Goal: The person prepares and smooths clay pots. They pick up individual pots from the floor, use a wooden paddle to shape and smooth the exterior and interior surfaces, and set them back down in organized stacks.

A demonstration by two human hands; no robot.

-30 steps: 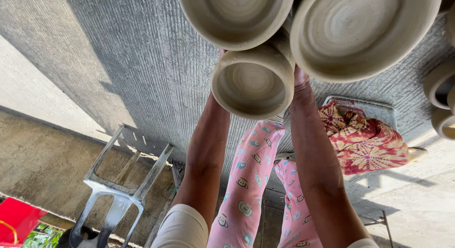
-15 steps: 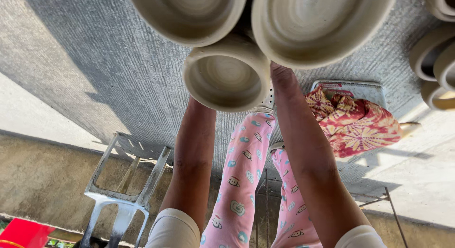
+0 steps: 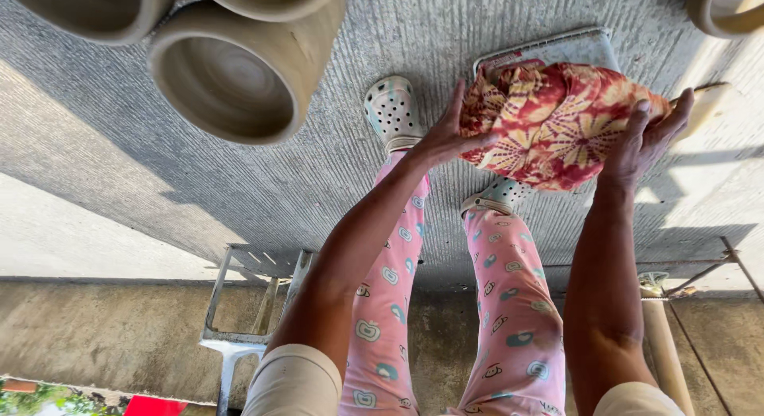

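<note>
Since earlier frame our hands dropped from clay pots [image 3: 231,78] to red floral cloth bundle [image 3: 557,122]. Left hand [image 3: 446,138], right hand [image 3: 646,141] flank it, fingers spread, cupping ends; long axis spans hand to hand, over concrete floor [image 3: 119,161].

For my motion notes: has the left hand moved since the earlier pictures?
Yes. The left hand went from the clay bowls rightward onto the red floral cloth bundle, which stays on the grey tray.
</note>
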